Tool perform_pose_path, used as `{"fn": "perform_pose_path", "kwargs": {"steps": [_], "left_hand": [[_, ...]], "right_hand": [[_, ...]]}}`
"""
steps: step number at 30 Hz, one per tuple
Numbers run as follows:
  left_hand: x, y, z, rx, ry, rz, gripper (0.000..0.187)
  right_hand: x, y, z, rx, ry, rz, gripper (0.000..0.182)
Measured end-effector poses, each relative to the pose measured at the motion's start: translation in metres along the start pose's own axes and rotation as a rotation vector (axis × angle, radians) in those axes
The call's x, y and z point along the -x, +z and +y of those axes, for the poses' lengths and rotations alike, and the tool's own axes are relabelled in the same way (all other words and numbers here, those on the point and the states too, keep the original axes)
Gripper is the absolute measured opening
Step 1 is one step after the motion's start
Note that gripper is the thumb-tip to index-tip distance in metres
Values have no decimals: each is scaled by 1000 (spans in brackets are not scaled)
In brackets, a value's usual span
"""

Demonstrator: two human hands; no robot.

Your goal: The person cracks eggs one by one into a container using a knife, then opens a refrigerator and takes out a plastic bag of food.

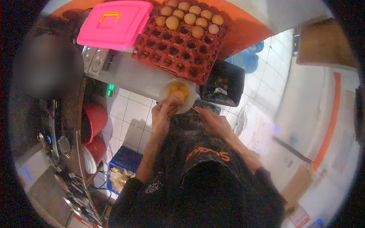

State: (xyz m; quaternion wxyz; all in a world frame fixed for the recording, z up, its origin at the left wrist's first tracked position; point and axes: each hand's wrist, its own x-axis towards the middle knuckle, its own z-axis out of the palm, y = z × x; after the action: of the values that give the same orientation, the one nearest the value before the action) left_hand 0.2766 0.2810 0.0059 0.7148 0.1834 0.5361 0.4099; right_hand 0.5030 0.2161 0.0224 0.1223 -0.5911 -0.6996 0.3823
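Note:
A whitish bowl point(193, 94) stands at the counter's edge, with yellow egg yolks point(184, 89) in it. Over the bowl, my left hand point(165, 111) is closed on a brown egg point(177, 95), gripping it with the fingertips. My right hand point(213, 119) is closed round a thin metal utensil point(194, 109) that points toward the egg; its kind cannot be made out. Just beyond the bowl lies a red egg tray point(167, 62), with several brown eggs point(190, 18) in its far rows.
A pink lidded box point(114, 24) with a yellow handle sits left of the tray. Right of the bowl is a black bin point(232, 83). Below left are a blue crate point(125, 157) and a red bucket point(95, 119). Metal utensils point(64, 146) line the left side.

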Motion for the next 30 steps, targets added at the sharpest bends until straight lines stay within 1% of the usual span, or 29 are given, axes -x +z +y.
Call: {"fn": "perform_pose_path", "kwargs": {"steps": [1, 4, 5, 7, 10, 11, 13, 16, 18, 20, 24, 26, 27, 29, 30], "left_hand": [[-2, -2, 1, -2, -21, 7, 32], [-3, 2, 4, 31, -53, 27, 31], [-2, 4, 5, 50, -58, 36, 30], [-1, 1, 8, -32, -30, 9, 32], [1, 6, 22, -208, -30, -33, 36], [0, 6, 26, -278, -30, -49, 38], [-4, -3, 26, -328, 24, -153, 40], [-13, -11, 27, -377, 47, -267, 41], [-17, -11, 32, -435, 58, -312, 42], [-16, -7, 42, -527, 83, -342, 43], [-16, -5, 50, -654, 198, -344, 45], [-19, -3, 47, -656, 247, -312, 46], [-19, -2, 46, -701, 257, -295, 46], [-15, 4, 49, -789, 277, -259, 46], [-15, 5, 49, -810, 289, -245, 47]], "right_hand": [[1, -1, 0, -19, -8, 10, 38], [-1, -10, -5, 110, 125, -153, 35], [-1, -11, -6, 25, 104, -80, 34], [0, -9, -10, -147, 61, 63, 34], [-19, -35, -35, -265, 110, 76, 39], [-28, -35, -33, -274, 76, 86, 42], [-48, -32, -27, -297, 13, 106, 47], [-71, -37, -28, -329, -120, 154, 49], [-74, -46, -31, -339, -67, 71, 49], [-76, -46, -31, -358, -92, 61, 50], [-87, -31, -24, -334, -221, 170, 54], [-89, -25, -19, -311, -232, 171, 64], [-90, -23, -18, -315, -230, 147, 74], [-91, -15, -17, -313, -250, 181, 76], [-93, -10, -18, -308, -272, 238, 67]]}}
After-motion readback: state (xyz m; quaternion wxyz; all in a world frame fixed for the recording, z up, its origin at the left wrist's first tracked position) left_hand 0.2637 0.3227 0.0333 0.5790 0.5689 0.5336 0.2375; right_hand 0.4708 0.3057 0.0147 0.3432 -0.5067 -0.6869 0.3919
